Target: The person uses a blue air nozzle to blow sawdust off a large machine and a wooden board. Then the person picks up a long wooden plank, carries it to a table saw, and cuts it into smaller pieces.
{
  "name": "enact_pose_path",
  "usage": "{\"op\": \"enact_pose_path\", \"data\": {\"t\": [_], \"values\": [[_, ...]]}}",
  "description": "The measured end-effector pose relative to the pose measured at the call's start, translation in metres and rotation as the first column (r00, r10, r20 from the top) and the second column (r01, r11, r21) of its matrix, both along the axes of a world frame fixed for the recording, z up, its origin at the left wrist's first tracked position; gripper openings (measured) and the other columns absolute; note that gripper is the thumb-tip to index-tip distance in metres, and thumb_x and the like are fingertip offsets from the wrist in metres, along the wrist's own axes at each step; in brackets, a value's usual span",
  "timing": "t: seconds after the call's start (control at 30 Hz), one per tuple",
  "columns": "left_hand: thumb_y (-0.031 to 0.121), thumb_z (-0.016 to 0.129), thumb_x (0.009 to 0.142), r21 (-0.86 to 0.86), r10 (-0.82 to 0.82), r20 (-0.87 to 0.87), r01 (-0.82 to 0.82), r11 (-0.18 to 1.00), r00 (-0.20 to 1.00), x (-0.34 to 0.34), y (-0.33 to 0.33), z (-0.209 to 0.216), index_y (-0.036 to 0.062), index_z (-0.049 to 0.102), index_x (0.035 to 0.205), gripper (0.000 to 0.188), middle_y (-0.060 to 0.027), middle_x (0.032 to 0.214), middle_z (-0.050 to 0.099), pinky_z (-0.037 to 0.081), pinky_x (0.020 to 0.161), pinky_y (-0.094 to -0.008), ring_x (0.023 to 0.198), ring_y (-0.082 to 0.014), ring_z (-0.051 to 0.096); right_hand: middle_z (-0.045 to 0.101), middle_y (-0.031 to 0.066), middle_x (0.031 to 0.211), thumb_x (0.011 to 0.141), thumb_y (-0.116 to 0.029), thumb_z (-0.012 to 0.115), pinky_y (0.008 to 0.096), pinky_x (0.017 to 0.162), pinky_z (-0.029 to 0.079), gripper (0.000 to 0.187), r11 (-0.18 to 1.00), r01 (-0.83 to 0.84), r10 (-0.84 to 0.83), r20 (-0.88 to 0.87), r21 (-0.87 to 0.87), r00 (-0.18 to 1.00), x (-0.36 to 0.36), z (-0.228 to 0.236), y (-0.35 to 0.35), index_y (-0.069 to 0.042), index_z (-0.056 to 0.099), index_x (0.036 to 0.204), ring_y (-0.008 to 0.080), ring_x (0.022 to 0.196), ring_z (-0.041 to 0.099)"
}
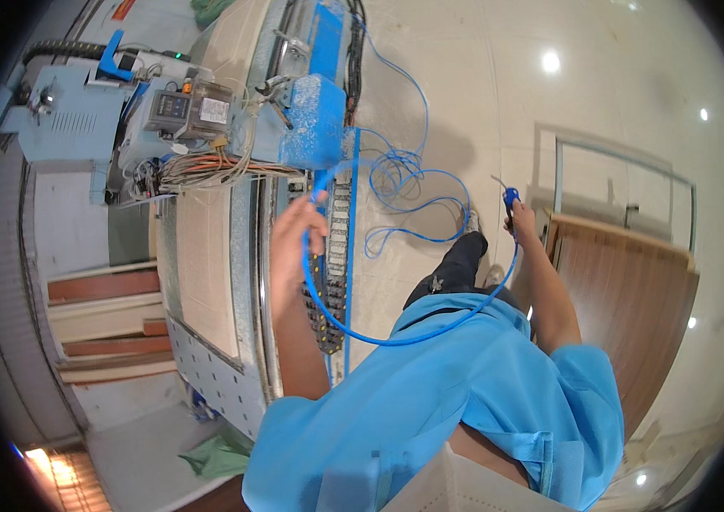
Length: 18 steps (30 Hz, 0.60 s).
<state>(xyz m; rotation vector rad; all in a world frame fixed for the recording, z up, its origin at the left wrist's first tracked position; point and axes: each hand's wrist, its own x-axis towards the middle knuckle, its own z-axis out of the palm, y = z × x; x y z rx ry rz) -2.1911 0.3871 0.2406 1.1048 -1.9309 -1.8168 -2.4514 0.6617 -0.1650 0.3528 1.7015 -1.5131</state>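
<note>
A blue air blow gun point(511, 196) with a thin metal nozzle is gripped in my right hand point(524, 224), held out over the floor on the right. From its handle a blue air hose point(405, 342) sags in a wide loop across my front and rises to my left hand point(295, 229). The fingers of that hand, slightly blurred, are closed around the hose beside the machine's blue housing point(313, 119). More of the hose lies in loose coils on the floor beyond my hands.
A machine with a control box point(191, 109), bundled cables point(217, 166) and a long flat bed point(208, 256) runs along my left. Brown wood-grain panels point(627, 299) stand at my right, by a metal frame point(627, 158). Stacked boards point(110, 311) lie farther left.
</note>
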Motion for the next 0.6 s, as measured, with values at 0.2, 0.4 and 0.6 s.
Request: {"op": "enact_pose_path", "data": {"t": [0.2, 0.4, 0.6], "values": [[0.015, 0.048, 0.094, 0.163, 0.226, 0.284, -0.279, 0.946, 0.932, -0.052, -0.069, -0.188, 0.0011, 0.054, 0.132, 0.041, -0.0099, 0.075, 0.065, 0.04, 0.044, -0.0253, 0.049, -0.01, 0.049, 0.07, 0.0193, 0.086, 0.098, -0.047, 0.051, 0.0476, 0.07, 0.052, 0.043, 0.799, -0.463, 0.584, -0.676, 0.383, 0.449, -0.123, 0.1, -0.215, -0.008, 0.065, 0.108, 0.0364, 0.078, 0.069], [0.018, 0.047, 0.094, 0.482, 0.155, 0.434, -0.374, 0.793, 0.888, -0.138, -0.089, -0.287, 0.0097, 0.057, 0.133, 0.041, -0.0131, 0.079, 0.066, 0.044, 0.045, -0.0274, 0.051, -0.0131, 0.054, 0.071, 0.0188, 0.095, 0.096, -0.043, 0.055, 0.0526, 0.073, 0.052, 0.036, 0.385, -0.803, 0.695, -0.716, 0.455, -0.072, -0.135, 0.191, -0.386, -0.019, 0.064, 0.121, 0.0409, 0.087, 0.068], [0.024, 0.052, 0.095, 0.483, 0.528, 0.346, -0.63, 0.608, 0.775, -0.188, -0.116, -0.268, 0.0109, 0.062, 0.128, 0.037, -0.0088, 0.08, 0.066, 0.046, 0.048, -0.026, 0.054, -0.0107, 0.055, 0.071, 0.0183, 0.095, 0.096, -0.043, 0.055, 0.0533, 0.074, 0.052, 0.038, 0.355, -0.804, 0.661, -0.737, 0.477, -0.145, -0.217, 0.204, -0.536, -0.018, 0.062, 0.124, 0.0426, 0.088, 0.068]]}}
